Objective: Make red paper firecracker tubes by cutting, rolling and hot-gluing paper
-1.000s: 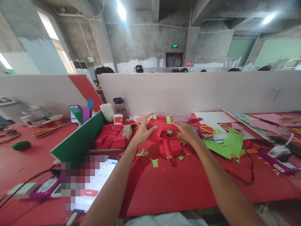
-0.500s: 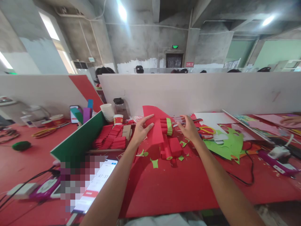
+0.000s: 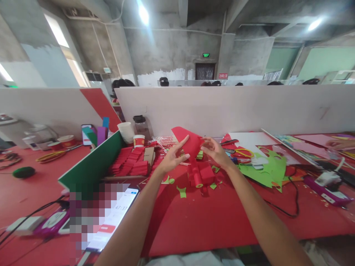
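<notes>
My left hand (image 3: 174,157) is closed on a sheet of red paper (image 3: 191,138), which it holds up and tilted above the table. The fingers of my right hand (image 3: 215,150) are bent in a pinch at the paper's right edge. Below it lies a rolled red paper tube (image 3: 197,177) with a light green end, leaning on a red paper block (image 3: 207,170). Part of a light green band (image 3: 199,155) shows under the sheet; the rest of that piece is hidden. Light green scraps (image 3: 181,191) lie around these pieces.
Stacked red strips (image 3: 129,166) fill a tray at left, behind a green board (image 3: 93,159). A lit phone (image 3: 111,221) lies beside my left forearm. Yellow-handled scissors (image 3: 244,152) and cut green sheets (image 3: 263,170) are at right. A white partition (image 3: 222,109) stands behind.
The red sheet has turned and tilted, now covering most of the green-banded piece. My right hand has come left to the sheet's edge, and my left hand has moved slightly right.
</notes>
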The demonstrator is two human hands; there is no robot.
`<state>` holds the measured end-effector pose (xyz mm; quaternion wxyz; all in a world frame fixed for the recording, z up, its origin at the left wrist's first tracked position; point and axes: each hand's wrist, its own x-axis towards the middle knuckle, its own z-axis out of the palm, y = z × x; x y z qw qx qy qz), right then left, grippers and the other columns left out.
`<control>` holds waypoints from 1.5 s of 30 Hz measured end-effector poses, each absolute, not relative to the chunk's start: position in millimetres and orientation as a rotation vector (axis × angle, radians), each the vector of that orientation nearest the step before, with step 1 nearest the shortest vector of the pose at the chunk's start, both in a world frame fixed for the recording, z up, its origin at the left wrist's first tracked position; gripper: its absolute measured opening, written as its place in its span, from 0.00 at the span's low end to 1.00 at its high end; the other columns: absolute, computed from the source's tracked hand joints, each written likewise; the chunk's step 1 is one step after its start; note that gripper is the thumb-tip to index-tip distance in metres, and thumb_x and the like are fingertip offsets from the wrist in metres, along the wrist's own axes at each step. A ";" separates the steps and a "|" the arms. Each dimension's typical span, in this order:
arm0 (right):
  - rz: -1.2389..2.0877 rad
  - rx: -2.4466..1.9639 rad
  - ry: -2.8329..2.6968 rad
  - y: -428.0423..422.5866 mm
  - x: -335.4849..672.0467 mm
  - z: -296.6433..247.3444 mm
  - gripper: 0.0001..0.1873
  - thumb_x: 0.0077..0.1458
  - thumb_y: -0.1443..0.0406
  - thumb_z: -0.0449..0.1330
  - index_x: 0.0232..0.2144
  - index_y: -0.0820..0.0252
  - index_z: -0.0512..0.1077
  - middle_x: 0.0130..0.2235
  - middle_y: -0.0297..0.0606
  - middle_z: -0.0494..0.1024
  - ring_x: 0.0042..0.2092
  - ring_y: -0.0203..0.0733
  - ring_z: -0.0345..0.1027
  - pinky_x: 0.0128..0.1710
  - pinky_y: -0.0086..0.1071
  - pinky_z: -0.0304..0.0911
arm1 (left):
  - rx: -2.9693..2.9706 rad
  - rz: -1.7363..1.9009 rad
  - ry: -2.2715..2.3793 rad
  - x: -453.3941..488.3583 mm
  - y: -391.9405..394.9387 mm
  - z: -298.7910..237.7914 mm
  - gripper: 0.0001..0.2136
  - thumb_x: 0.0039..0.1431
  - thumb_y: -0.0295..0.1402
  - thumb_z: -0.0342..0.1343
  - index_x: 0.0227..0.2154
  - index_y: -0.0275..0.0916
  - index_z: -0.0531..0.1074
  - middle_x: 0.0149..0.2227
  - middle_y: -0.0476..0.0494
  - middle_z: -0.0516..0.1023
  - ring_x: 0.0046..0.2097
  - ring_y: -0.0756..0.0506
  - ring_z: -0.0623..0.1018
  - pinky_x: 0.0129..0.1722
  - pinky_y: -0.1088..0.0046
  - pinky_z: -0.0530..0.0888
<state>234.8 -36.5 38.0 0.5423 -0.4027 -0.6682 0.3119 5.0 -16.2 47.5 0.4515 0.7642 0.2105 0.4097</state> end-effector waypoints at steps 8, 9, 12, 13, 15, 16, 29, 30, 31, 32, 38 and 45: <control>0.887 -0.925 -1.509 -39.7 231.6 37.3 0.30 0.55 0.50 0.61 0.56 0.52 0.61 0.52 0.44 0.74 0.49 0.47 0.72 0.48 0.41 0.69 | 2.071 0.908 0.431 7.6 -20.7 49.3 0.32 0.55 0.38 0.61 0.63 0.46 0.61 0.50 0.41 0.76 0.47 0.41 0.75 0.52 0.57 0.72; 0.869 -0.934 -1.490 -40.6 231.2 38.2 0.30 0.54 0.50 0.61 0.56 0.52 0.61 0.49 0.43 0.76 0.46 0.47 0.74 0.45 0.40 0.71 | 2.086 0.871 0.409 8.0 -21.9 50.1 0.30 0.56 0.38 0.61 0.62 0.46 0.63 0.49 0.42 0.77 0.48 0.41 0.76 0.52 0.56 0.72; 0.746 -0.971 -1.462 -43.3 234.0 42.6 0.27 0.54 0.50 0.61 0.53 0.51 0.63 0.44 0.41 0.77 0.42 0.47 0.75 0.40 0.39 0.72 | 2.054 0.799 0.331 7.8 -23.4 50.8 0.25 0.55 0.39 0.61 0.57 0.47 0.70 0.48 0.41 0.78 0.50 0.40 0.76 0.54 0.56 0.71; 0.711 -0.974 -1.457 -44.3 236.2 44.3 0.26 0.55 0.51 0.60 0.53 0.50 0.63 0.44 0.41 0.77 0.41 0.47 0.75 0.40 0.39 0.72 | 2.012 0.808 0.312 7.3 -22.6 50.2 0.24 0.55 0.39 0.61 0.57 0.47 0.70 0.48 0.40 0.78 0.51 0.39 0.76 0.53 0.56 0.72; 0.685 -0.969 -1.467 -46.9 241.9 47.6 0.25 0.55 0.51 0.59 0.53 0.50 0.63 0.43 0.40 0.77 0.42 0.47 0.74 0.40 0.38 0.72 | 1.885 0.887 0.290 5.7 -17.9 47.5 0.27 0.56 0.43 0.60 0.59 0.46 0.68 0.47 0.39 0.78 0.52 0.37 0.75 0.51 0.57 0.73; 0.688 -0.966 -1.487 -48.2 245.2 49.0 0.24 0.55 0.52 0.59 0.52 0.50 0.63 0.43 0.39 0.77 0.42 0.46 0.74 0.40 0.38 0.72 | 1.812 0.950 0.290 4.6 -14.3 45.8 0.29 0.56 0.45 0.59 0.60 0.45 0.65 0.47 0.38 0.78 0.53 0.37 0.75 0.50 0.58 0.74; 0.557 -1.017 -1.977 -51.5 259.2 54.1 0.13 0.54 0.60 0.63 0.41 0.57 0.76 0.44 0.39 0.79 0.46 0.45 0.72 0.49 0.40 0.65 | 2.010 1.048 0.487 6.1 -10.8 47.9 0.22 0.55 0.40 0.61 0.53 0.44 0.73 0.51 0.40 0.77 0.52 0.41 0.75 0.52 0.63 0.72; 0.535 -1.027 -1.972 -51.0 258.8 54.3 0.13 0.54 0.60 0.62 0.42 0.57 0.77 0.44 0.39 0.79 0.46 0.45 0.72 0.49 0.40 0.65 | 2.046 1.041 0.493 7.2 -10.6 48.1 0.20 0.55 0.39 0.61 0.51 0.43 0.74 0.51 0.40 0.77 0.53 0.40 0.75 0.54 0.62 0.71; 0.510 -1.042 -1.966 -50.6 258.5 54.6 0.13 0.55 0.59 0.62 0.42 0.57 0.77 0.44 0.40 0.80 0.47 0.46 0.72 0.50 0.40 0.65 | 2.071 1.035 0.503 7.7 -9.9 48.0 0.19 0.56 0.39 0.60 0.50 0.43 0.75 0.50 0.41 0.78 0.53 0.40 0.75 0.55 0.61 0.70; 0.485 -1.059 -1.958 -50.2 258.5 54.8 0.13 0.55 0.59 0.62 0.42 0.57 0.77 0.44 0.40 0.80 0.47 0.46 0.72 0.50 0.40 0.64 | 2.087 1.034 0.514 7.5 -8.9 47.7 0.18 0.56 0.38 0.60 0.50 0.42 0.75 0.50 0.41 0.78 0.53 0.39 0.75 0.56 0.60 0.69; 0.432 -1.125 -1.912 -46.8 261.2 53.4 0.13 0.55 0.58 0.62 0.41 0.57 0.77 0.43 0.39 0.81 0.46 0.45 0.74 0.47 0.38 0.66 | 2.187 1.070 0.537 0.2 -4.5 48.1 0.20 0.58 0.36 0.58 0.54 0.42 0.73 0.55 0.41 0.75 0.56 0.39 0.73 0.59 0.60 0.67; 0.117 -1.328 -1.825 -33.2 268.3 40.1 0.10 0.55 0.64 0.60 0.40 0.57 0.76 0.41 0.39 0.81 0.43 0.44 0.74 0.46 0.37 0.66 | 2.274 1.180 0.789 1.1 6.7 39.6 0.22 0.58 0.31 0.53 0.56 0.38 0.71 0.54 0.41 0.75 0.55 0.39 0.74 0.58 0.60 0.68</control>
